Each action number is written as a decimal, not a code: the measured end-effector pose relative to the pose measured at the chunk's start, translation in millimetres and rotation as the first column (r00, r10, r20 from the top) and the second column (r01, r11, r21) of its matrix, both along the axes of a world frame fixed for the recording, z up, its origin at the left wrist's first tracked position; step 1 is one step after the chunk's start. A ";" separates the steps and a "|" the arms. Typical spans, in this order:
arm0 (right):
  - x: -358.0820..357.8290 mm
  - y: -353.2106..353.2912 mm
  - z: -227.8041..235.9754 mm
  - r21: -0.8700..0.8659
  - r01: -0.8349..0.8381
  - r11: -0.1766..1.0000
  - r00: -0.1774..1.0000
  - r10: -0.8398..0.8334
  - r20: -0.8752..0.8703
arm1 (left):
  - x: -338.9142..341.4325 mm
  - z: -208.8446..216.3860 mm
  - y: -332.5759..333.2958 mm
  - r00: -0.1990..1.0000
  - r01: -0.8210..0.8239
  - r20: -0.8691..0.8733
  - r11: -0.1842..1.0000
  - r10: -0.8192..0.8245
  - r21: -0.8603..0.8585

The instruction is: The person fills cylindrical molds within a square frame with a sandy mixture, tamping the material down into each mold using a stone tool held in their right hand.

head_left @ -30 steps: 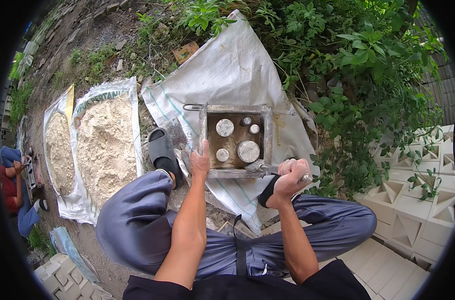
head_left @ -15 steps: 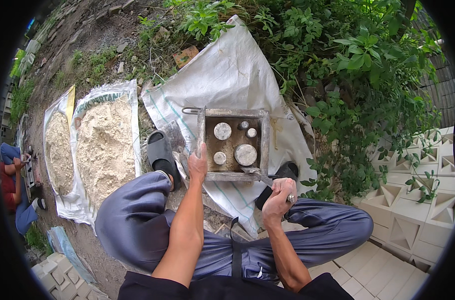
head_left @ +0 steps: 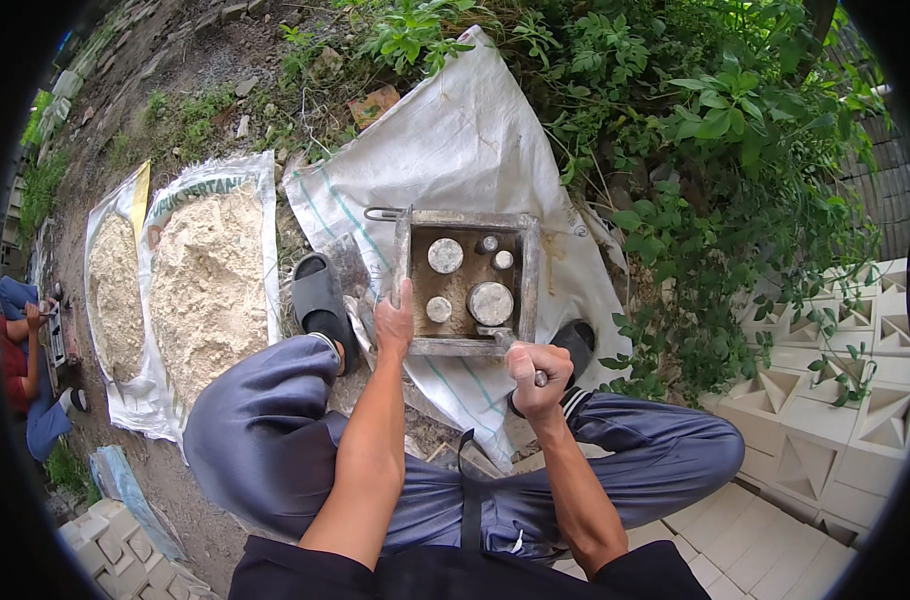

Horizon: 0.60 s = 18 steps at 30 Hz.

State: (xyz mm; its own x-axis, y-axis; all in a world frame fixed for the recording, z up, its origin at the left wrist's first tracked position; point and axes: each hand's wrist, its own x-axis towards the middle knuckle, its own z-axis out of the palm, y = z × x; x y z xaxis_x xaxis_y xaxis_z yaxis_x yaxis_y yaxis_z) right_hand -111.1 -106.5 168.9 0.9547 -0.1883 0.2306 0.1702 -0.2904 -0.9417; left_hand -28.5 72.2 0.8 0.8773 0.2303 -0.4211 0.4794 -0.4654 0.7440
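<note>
A square wooden mould frame (head_left: 529, 285) sits on a white woven sack (head_left: 490, 130) between my feet. Inside it, several round whitish plugs of different sizes stand in greyish-brown material, the largest plug (head_left: 490, 303) at the lower right. My left hand (head_left: 394, 322) grips the frame's left side near its front corner, one finger laid along the wood. My right hand (head_left: 537, 378) is closed round the handle of a small trowel. The trowel's metal blade (head_left: 495, 332) lies inside the frame's front edge, just below the largest plug; my fist partly hides the tool.
At left, two open sacks hold pale powder (head_left: 210, 285). Green plants (head_left: 695, 200) crowd the far right. Patterned cream blocks (head_left: 815, 420) are stacked at right. A metal loop (head_left: 382, 214) juts from the frame's far left corner. Another person (head_left: 35, 370) sits at far left.
My right hand has moved left and slightly up, with the trowel turned more upright and its blade shifted inside the front edge. My left hand stays on the frame.
</note>
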 end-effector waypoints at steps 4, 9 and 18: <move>3.8 -4.7 24.2 0.216 0.123 0.969 0.965 -0.167 0.201 | 0.9 -5.2 5.8 1.000 -0.022 0.011 1.000 0.023 -0.013; -1.5 -3.4 -17.0 0.023 0.183 0.983 0.970 -0.184 0.157 | 2.3 4.5 -2.7 1.000 0.002 -0.014 1.000 -0.002 -0.017; -5.2 -5.7 -6.9 0.151 0.185 0.971 0.969 -0.206 0.140 | 4.5 7.0 -5.2 1.000 0.010 -0.002 1.000 -0.010 -0.010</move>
